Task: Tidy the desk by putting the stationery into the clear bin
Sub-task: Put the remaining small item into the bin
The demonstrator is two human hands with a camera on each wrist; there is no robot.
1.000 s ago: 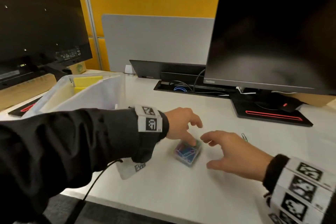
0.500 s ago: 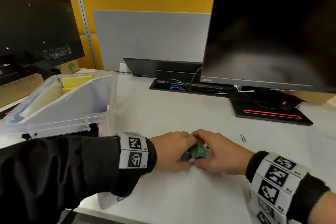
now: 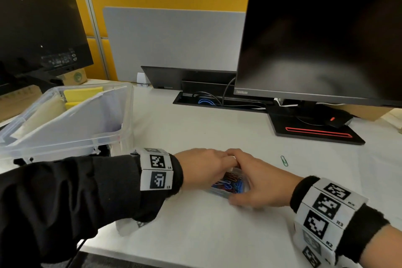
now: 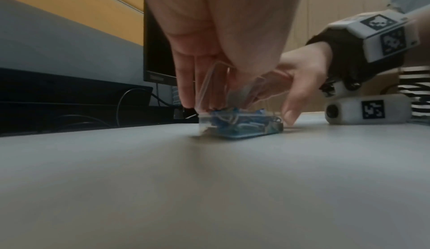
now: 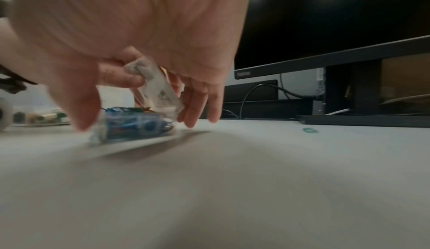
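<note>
White desk surface (image 3: 195, 124) carries a clear bin (image 3: 121, 115) at the left, holding yellow sticky notes (image 3: 80, 94) and paper. A dark monitor (image 3: 315, 35) stands at the right on a black base with a red stripe (image 3: 317, 131).

Near the front edge, a small clear box of coloured paper clips (image 3: 228, 183) rests on the desk, its hinged lid (image 4: 216, 83) raised. The left hand (image 3: 200, 169) has its fingers curled onto the lid from the left side. The right hand (image 3: 258, 183) grips the box from the right, thumb (image 5: 76, 102) at the near side and fingers (image 5: 197, 102) at the far side.

One loose green paper clip (image 3: 284, 160) lies on the desk near the right hand, apart from the box.
</note>
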